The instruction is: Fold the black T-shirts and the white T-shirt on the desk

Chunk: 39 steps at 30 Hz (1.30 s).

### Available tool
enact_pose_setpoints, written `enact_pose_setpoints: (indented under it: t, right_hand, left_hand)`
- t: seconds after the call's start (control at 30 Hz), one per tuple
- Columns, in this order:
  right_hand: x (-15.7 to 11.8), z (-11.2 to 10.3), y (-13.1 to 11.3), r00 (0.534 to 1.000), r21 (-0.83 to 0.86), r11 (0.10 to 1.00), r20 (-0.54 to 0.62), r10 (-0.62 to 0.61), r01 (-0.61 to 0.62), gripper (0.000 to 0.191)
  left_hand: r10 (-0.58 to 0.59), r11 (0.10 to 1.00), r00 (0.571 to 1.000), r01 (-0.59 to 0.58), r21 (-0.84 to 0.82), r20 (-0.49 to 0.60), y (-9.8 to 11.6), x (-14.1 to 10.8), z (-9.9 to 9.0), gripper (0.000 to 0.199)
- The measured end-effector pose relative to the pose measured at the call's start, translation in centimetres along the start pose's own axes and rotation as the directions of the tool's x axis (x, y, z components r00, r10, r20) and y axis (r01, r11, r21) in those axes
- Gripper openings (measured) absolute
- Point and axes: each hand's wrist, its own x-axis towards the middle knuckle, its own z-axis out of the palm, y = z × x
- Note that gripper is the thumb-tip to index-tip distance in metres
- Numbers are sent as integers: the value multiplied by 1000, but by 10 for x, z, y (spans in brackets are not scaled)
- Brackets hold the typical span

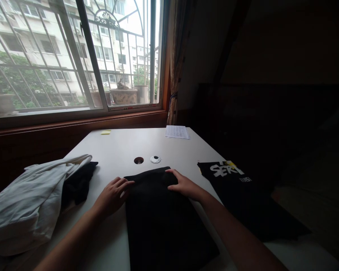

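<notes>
A folded black garment (161, 218) lies lengthwise on the white table in front of me, its top edge slightly uneven. At its upper left corner is my left hand (111, 194), fingers loosely bent and a fingertip on the cloth. My right hand (185, 185) rests on the upper right part, thumb and forefinger spread apart over the fabric. Neither hand visibly grips the cloth. The garment's lower end runs out of view at the bottom.
White table (121, 145). Left, a pale garment (25, 203) heaped with a dark cloth (77, 184). Right, a black shirt (248, 203) with white lettering. Farther back are papers (177, 132), yellow notes (105, 132), a round hole (138, 160) and a round cover (155, 159).
</notes>
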Motion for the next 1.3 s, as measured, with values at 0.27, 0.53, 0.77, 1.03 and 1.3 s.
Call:
enact_pose_setpoints:
  t: [0.27, 0.53, 0.77, 1.03, 1.3]
  right_hand:
    - [-23, -32, -18, 975, -201, 969, -145, -171, 141, 62]
    - [-70, -92, -3, 939, -278, 958, -304, -163, 76, 59]
    - [-107, -152, 14, 853, -383, 922, -463, -240, 52, 57]
    - [-125, -189, 25, 808, -235, 972, -567, -159, 26, 57]
    - [-136, -199, 17, 739, -19, 1000, -673, -26, 18, 56]
  left_hand:
    - [-16, 1000, 999, 16, -6, -44, -5, -2, 0, 30]
    - [-16, 999, 1000, 15, -34, -22, -9, -5, 8, 29]
    - [-30, 999, 999, 29, -43, -31, -8, -4, 9, 29]
    - [-24, 998, 999, 21, -64, -42, -9, -5, 9, 30]
    - [-32, 997, 999, 29, -69, -41, -9, -3, 10, 31]
